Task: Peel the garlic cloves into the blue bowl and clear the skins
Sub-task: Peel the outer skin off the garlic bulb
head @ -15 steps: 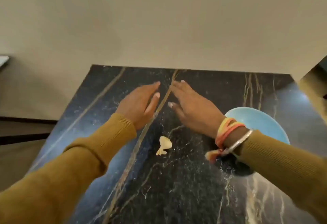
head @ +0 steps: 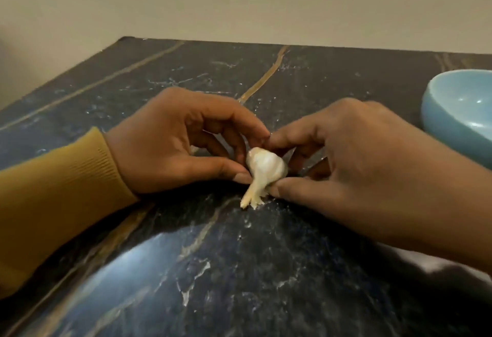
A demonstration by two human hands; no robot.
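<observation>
A white garlic bulb (head: 266,167) with a pale stalk lies on the dark marble table (head: 239,270), its stalk pointing toward me. My left hand (head: 175,139) pinches its left side with thumb and curled fingers. From the right, my right hand (head: 354,155) pinches it with thumb and forefinger. The blue bowl (head: 463,118) stands at the right edge of the view, apart from both hands, and what I see of its inside holds nothing.
A beige wall rises behind the table's far edge. The table's left edge runs diagonally at the left of the view. Small white flecks lie on the marble near the garlic.
Both hands drew back from a flat reach across the table and closed on the garlic. The view has dropped lower and closer to the table.
</observation>
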